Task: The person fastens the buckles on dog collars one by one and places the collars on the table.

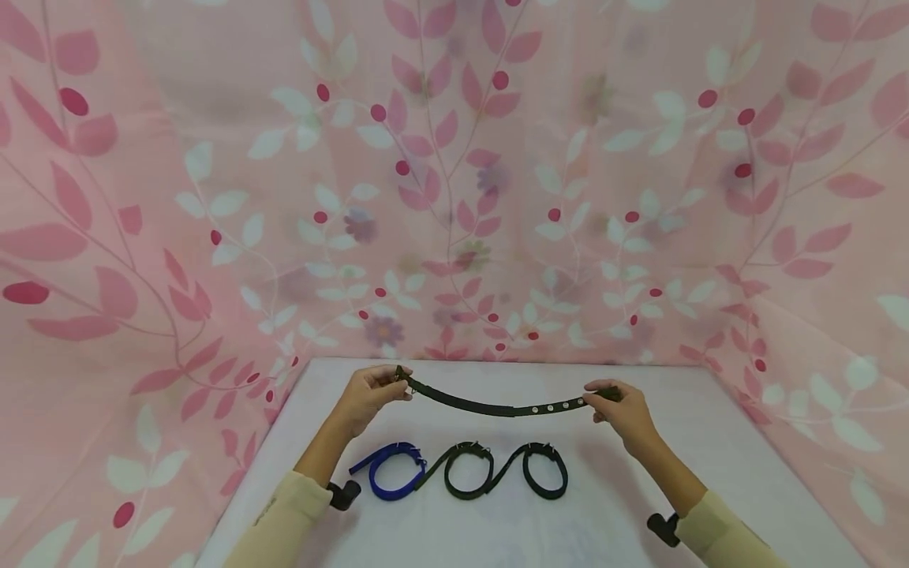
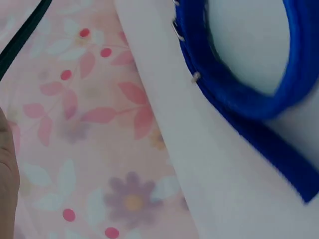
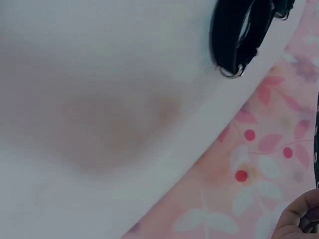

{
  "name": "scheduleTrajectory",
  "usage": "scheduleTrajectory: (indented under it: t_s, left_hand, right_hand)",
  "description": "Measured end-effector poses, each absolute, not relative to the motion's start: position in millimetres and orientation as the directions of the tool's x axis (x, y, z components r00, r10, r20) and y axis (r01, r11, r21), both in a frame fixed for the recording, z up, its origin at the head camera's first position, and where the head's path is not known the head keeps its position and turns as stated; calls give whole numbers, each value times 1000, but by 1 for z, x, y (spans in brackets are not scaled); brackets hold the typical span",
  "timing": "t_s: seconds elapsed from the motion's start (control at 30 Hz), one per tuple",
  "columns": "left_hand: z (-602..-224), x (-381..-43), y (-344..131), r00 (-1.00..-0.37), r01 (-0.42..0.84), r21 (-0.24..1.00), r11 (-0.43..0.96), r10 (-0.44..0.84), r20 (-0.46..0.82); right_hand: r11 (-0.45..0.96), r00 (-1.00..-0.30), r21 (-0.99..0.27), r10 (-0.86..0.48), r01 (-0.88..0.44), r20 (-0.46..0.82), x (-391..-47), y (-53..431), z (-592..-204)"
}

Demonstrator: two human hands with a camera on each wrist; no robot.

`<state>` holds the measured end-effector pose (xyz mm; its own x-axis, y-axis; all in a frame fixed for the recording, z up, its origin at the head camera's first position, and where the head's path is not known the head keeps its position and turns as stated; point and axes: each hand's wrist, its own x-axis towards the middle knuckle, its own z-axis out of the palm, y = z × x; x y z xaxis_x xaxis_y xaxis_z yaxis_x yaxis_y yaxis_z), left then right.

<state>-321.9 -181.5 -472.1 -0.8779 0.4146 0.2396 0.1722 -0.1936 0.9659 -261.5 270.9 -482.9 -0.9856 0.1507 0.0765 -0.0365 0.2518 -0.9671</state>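
Note:
Both hands hold a dark green collar [image 1: 469, 405] stretched out above the table, its middle sagging a little. My left hand [image 1: 371, 394] pinches the buckle end between thumb and fingers. At the other end, past a row of metal-rimmed holes, my right hand [image 1: 621, 410] grips the strap tip. Below lie a blue collar [image 1: 396, 495], a dark green collar [image 1: 469, 495] and a black collar [image 1: 547, 493], each looped with its tail to the left. The left wrist view shows the blue collar close up; in the right wrist view the black collar [image 3: 227, 40] stands at the top.
A white-covered table [image 1: 611, 521] spreads beneath the hands. Pink curtains [image 1: 454, 197] with a leaf pattern hang behind it and at both sides. A small black camera [image 1: 345, 495] sits at the left wrist, another black camera [image 1: 663, 529] at the right.

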Motion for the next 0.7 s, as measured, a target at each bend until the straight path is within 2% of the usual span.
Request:
scheduleTrajectory:
  t_s: [0.1,0.2,0.33,0.43,0.53,0.7]
  left_hand:
    - [-470,-313,-178,-849,178,939,-293,438,297]
    - [-472,-308,-174,-849,223,929,-295,410,334]
    - [-473,-304,-169,-876,266,933,-243,344,339]
    - [-474,-299,-165,-887,269,929,-255,310,342]
    - [-472,-292,-160,-900,239,918,-317,281,332]
    - [-467,-281,-145,-923,157,875,-458,247,295]
  right_hand:
    - [184,-990,-980,105,-69,90,-254,268,-478]
    - [157,-991,-982,68,-105,117,-249,264,-472]
    - [199,-984,-967,57,-157,171,-243,257,-465]
    - [249,-970,-945,62,-213,235,-239,251,-462]
    - [288,-947,-911,32,-296,318,-235,245,-461]
    - [257,-900,-864,-68,-433,431,-228,230,-460]
